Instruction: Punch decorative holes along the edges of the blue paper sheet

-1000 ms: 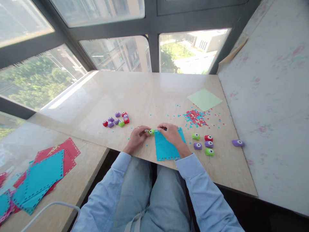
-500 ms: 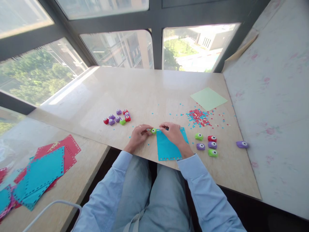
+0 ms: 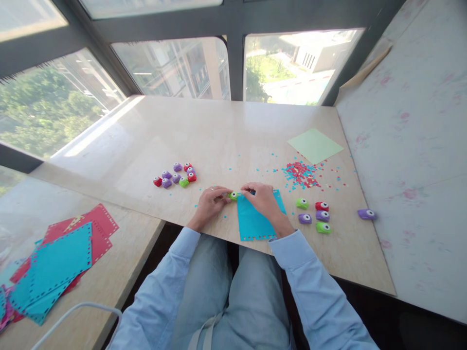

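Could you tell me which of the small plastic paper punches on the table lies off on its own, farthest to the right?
The purple punch by the table's right edge; the others sit in clusters, or, like the green one, between the hands.

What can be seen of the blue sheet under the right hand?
The blue sheet is a thin, paper-like rectangle lying flat on the table, its near edge at the table's front edge. Small punched holes line that near edge. The right hand rests on its far part, and the green punch in the left hand sits at its far left corner.
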The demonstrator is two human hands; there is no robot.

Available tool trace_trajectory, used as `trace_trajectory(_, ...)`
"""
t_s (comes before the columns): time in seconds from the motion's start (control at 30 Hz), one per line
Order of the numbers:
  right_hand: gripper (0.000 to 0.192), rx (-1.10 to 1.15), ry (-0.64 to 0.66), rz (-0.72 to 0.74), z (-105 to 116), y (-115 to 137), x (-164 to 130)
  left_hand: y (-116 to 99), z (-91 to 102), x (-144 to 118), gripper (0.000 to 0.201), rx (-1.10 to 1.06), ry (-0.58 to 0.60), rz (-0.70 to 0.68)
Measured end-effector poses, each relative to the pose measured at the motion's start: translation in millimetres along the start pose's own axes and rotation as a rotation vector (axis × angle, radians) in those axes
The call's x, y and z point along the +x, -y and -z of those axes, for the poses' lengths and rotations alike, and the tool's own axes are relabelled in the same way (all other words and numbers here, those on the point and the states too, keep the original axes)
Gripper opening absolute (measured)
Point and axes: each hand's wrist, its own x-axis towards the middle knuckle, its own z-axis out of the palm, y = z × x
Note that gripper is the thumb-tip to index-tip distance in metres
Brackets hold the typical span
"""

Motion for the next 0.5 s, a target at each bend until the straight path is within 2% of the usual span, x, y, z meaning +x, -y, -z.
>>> trace_trajectory(0.5,0.015,-0.007,0.028,0.032,2.1,-0.5,-0.5,3.4,-0.5,0.1,0.016,0.02,0.002,-0.03)
